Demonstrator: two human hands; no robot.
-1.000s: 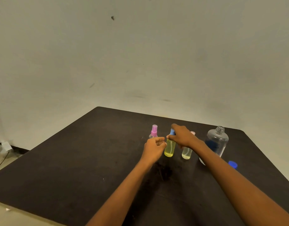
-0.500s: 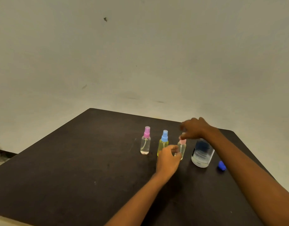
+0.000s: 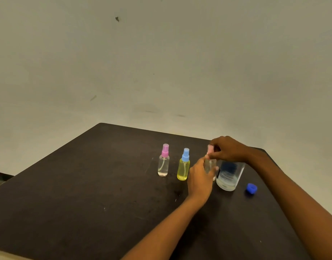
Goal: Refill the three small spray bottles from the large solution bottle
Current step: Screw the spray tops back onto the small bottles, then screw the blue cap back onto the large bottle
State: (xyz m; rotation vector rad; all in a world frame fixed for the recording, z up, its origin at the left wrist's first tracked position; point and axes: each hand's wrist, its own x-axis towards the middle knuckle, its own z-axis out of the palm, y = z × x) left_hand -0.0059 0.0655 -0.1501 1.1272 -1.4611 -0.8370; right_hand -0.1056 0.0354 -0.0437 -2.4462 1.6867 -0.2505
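Three small spray bottles stand in a row on the dark table [image 3: 86, 199]. The left one [image 3: 163, 162] has a pink cap and a little clear liquid. The middle one [image 3: 183, 166] has a blue cap and is full of yellow liquid. My left hand [image 3: 200, 178] grips the body of the third small bottle [image 3: 210, 165]. My right hand [image 3: 228, 149] pinches its light pink spray cap [image 3: 210, 149]. Right behind them stands the large clear solution bottle [image 3: 229, 176], its top hidden by my right hand. Its blue cap [image 3: 251, 188] lies on the table to the right.
The table's far edge meets a plain pale wall. Its right edge runs close to the blue cap. Bare dark tabletop spreads to the left of and in front of the bottles.
Both hands left the blue-capped bottle and moved right to the third small bottle. My left hand now holds its body and my right hand has closed on its cap.
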